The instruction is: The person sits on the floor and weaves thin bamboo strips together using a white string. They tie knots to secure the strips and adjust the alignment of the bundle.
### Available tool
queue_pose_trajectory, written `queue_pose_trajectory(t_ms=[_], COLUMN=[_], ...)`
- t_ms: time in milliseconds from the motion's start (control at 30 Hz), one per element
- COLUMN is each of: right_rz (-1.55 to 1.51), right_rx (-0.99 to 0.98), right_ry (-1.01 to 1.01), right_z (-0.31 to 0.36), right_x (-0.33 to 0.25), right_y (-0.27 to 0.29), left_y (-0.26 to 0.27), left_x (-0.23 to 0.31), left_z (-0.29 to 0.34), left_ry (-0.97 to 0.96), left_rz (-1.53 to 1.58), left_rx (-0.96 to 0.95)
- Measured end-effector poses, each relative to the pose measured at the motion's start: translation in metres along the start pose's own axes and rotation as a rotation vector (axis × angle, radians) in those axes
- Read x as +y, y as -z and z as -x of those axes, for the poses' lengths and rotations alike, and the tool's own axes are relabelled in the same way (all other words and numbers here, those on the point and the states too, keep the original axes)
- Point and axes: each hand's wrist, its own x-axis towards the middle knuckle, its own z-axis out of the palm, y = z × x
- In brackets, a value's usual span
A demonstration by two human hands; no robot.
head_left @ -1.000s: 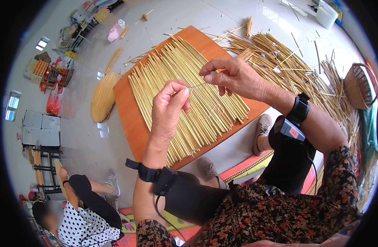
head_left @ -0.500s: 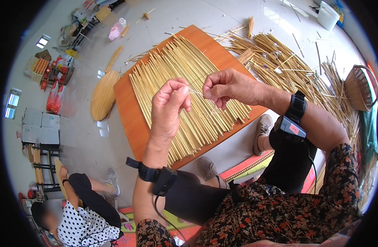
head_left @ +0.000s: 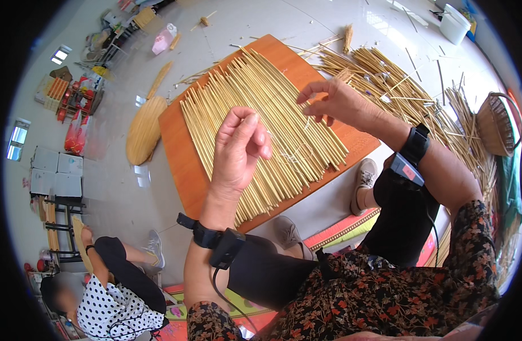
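Note:
A row of yellow straw stalks (head_left: pixel 261 125) lies side by side across a wooden table (head_left: pixel 178 142). My left hand (head_left: pixel 238 145) is raised over the stalks, thumb and forefinger pinched together. The fine white thread between them is hard to see at the fingertips. A loose loop of white thread (head_left: pixel 295 156) shows just to the right, above or on the stalks; I cannot tell which. My right hand (head_left: pixel 340 105) hovers over the table's right part, thumb and forefinger apart, with nothing visible held between them.
Loose stalks (head_left: pixel 391 85) cover the floor at the right, beside a wicker basket (head_left: pixel 494 125). A white bucket (head_left: pixel 454 25) stands at the far right. An oval woven piece (head_left: pixel 144 131) lies left of the table. Another person (head_left: pixel 122 301) sits at the lower left.
My right hand has moved away to the right and its fingers have parted. My left hand stays nearly in place, still pinching. The thread no longer stretches visibly between the hands.

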Motion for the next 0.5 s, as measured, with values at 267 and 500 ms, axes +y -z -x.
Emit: queue_pose_trajectory(t_ms=[267,500], right_rz=[-0.439,-0.981], right_rx=[-0.01,0.025], right_ry=[0.247,0.085], right_z=[0.013,0.01], right_x=[-0.023,-0.004], right_y=[-0.028,-0.007], left_y=[-0.02,0.0], left_x=[-0.017,0.001], left_z=[-0.001,0.002], left_ry=[0.165,0.183], left_rz=[-0.022,-0.433], left_rx=[-0.009,0.045])
